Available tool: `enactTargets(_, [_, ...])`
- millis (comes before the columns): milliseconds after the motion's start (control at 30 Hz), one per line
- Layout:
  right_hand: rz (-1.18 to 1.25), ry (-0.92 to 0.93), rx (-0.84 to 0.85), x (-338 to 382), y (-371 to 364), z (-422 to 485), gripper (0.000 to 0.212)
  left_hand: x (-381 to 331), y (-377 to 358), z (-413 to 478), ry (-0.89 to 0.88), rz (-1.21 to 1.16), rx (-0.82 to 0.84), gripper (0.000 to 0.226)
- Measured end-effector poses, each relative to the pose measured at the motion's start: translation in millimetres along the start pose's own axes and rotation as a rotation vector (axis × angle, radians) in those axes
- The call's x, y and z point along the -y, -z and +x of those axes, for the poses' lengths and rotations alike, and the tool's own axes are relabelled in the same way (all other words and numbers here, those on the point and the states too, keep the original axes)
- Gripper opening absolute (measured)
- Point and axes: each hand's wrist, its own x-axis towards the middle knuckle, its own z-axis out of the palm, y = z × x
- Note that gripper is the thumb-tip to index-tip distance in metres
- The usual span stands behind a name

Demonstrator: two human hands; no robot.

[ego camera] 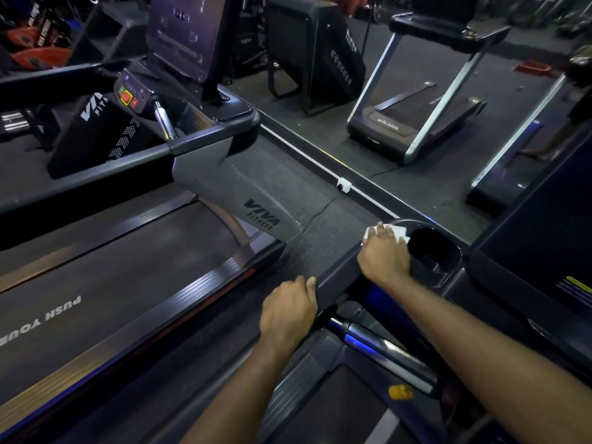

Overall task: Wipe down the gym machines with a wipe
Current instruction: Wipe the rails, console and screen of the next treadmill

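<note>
Gym floor of dark speckled rubber (320, 225), bounded at the far side by what we take to be a wall mirror (455, 149) above a white base strip; treadmills appear in it. To the left we see the neighbouring treadmill (205, 174), the largest machine in view, with a grey upright marked VIVA FITNESS, a lettered running belt (112, 283) (the lettering reads upside down from here) and a dark screen (185, 33) above a panel of red and green buttons. At the lower right stands the near treadmill (336, 395), of which we see the dark console housing (339, 283), a glossy black cup holder (432, 251) sunk into its top, and a chrome handlebar (378, 344) running below it. The right hand (384, 257) lies palm down on the housing's far left corner, just beside the cup holder, its fingers stretched forward and pressing flat on the wipe (398, 232). The wipe is white and mostly covered; we see only its edges past the fingertips and at the hand's left side. The left hand (288, 312) grips the housing's near left edge, fingers curled under and thumb laid on top. A small yellow clip (400, 392) sits near the handlebar's lower end.
</note>
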Motion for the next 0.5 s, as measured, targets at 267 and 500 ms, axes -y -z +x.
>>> enactTargets(267, [-0.068,-0.186,0.217,-54,27,94,0.05,1,-5,4,0.014,0.024,0.0,0.049])
enactTargets(500, [-0.289,0.327,0.64,9,23,88,0.046,2,-7,5,0.031,0.031,-0.021,0.048])
